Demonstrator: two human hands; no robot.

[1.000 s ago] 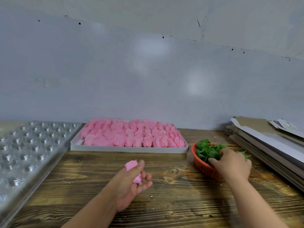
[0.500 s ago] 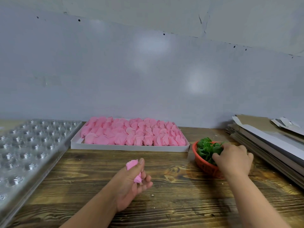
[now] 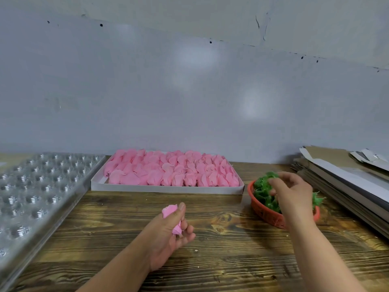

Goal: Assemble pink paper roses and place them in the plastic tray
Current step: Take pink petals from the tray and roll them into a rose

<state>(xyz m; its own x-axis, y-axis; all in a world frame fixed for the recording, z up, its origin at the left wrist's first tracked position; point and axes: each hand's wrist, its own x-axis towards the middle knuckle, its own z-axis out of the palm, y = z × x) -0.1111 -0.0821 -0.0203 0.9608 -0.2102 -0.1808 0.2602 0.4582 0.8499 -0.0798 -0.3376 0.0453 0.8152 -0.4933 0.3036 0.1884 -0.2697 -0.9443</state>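
My left hand (image 3: 168, 234) grips a pink paper rose bud (image 3: 169, 210) above the middle of the wooden table, thumb across it. My right hand (image 3: 292, 191) hovers over the red basket (image 3: 268, 216) of green leaf pieces (image 3: 263, 192) and pinches one green piece (image 3: 272, 175) at its fingertips. A white flat box (image 3: 168, 189) at the back holds several rows of pink rose heads (image 3: 168, 171). The clear plastic tray (image 3: 37, 186) with round cups lies at the left; its cups look empty.
A stack of flat cardboard and paper sheets (image 3: 345, 178) lies along the right edge, close behind the basket. A grey wall stands right behind the box. Bare wooden tabletop (image 3: 221, 249) lies between the hands.
My right hand has lifted up out of the basket with a green piece pinched in its fingertips. The left hand holds the rose bud in the same place.
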